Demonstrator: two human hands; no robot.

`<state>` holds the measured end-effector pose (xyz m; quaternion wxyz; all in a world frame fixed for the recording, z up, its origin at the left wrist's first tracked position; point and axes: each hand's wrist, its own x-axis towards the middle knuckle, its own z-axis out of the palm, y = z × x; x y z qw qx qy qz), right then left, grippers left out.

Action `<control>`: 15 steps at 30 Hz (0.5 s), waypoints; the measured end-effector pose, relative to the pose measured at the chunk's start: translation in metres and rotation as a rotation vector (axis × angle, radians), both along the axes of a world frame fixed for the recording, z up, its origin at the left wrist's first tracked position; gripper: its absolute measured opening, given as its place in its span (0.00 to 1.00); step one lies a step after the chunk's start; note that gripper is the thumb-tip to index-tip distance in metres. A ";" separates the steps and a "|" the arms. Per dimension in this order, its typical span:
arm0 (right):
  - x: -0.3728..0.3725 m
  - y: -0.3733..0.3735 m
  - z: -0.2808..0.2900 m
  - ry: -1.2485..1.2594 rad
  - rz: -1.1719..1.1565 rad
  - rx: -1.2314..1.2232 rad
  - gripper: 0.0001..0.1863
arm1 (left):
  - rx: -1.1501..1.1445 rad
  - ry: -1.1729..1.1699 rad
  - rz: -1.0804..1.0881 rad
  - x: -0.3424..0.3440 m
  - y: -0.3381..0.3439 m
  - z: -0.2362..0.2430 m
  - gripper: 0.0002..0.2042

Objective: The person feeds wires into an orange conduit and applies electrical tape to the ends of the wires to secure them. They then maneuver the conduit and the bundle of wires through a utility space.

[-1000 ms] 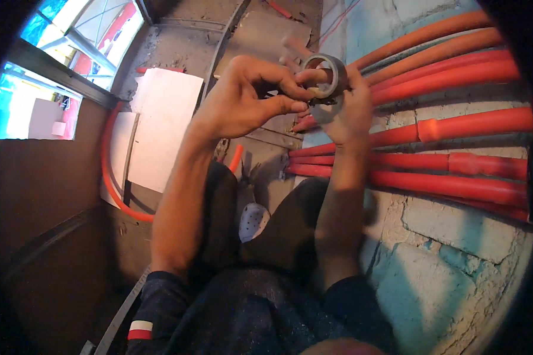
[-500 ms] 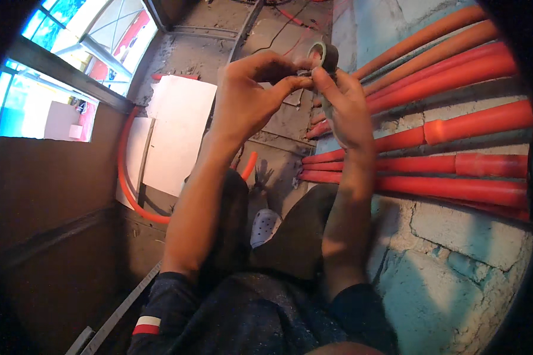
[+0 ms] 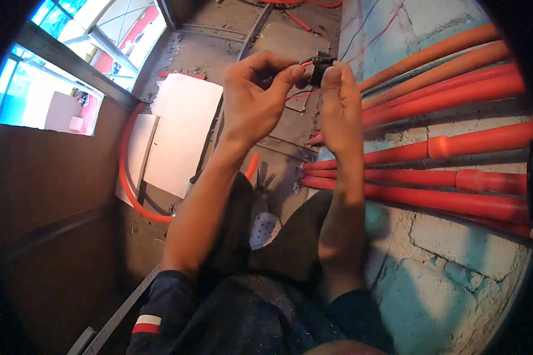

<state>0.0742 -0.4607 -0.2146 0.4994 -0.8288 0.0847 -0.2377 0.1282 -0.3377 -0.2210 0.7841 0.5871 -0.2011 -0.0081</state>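
Observation:
At the upper middle, my left hand (image 3: 251,94) is closed with thumb and fingertips together on a thin dark and red item (image 3: 307,63), too small to identify, perhaps wire. Beside it my right hand (image 3: 343,112) grips a dark roll, apparently tape (image 3: 318,72), now seen edge-on and partly hidden by the thumb. Both hands are raised above my bent knees. A white perforated shoe (image 3: 265,229) shows between the knees, with a dark tool (image 3: 264,184), possibly pliers, on the floor just above it.
Several red and orange conduits (image 3: 432,192) run along the pale block wall (image 3: 444,278) on the right. Thin wires (image 3: 376,35) hang at the upper right. White boards (image 3: 180,136) and a curved orange tube (image 3: 127,177) lie at left, below window openings (image 3: 65,100) in a brown wall (image 3: 47,177).
The roll has turned from showing its ring face to edge-on. My right thumb has come over it, and my left fingertips have moved up along its near side.

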 end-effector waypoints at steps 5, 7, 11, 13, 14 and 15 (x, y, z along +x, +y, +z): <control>-0.005 0.015 0.004 0.031 0.022 -0.350 0.25 | 0.069 -0.021 0.153 -0.001 -0.002 -0.011 0.03; -0.009 0.019 0.001 0.057 0.005 -0.577 0.25 | 0.111 -0.108 0.260 0.003 -0.003 -0.018 0.03; -0.012 0.011 0.006 0.039 0.082 -0.598 0.25 | 0.216 -0.305 0.347 0.011 -0.002 -0.023 0.04; -0.019 0.009 0.022 -0.041 0.046 -0.866 0.23 | 0.249 -0.364 0.241 0.013 0.001 -0.022 0.04; -0.021 0.004 0.022 -0.029 0.039 -0.875 0.23 | 0.239 -0.356 0.231 0.012 0.002 -0.020 0.04; -0.020 -0.002 0.020 -0.069 0.128 -0.815 0.25 | 0.349 -0.433 0.156 0.013 0.005 -0.016 0.05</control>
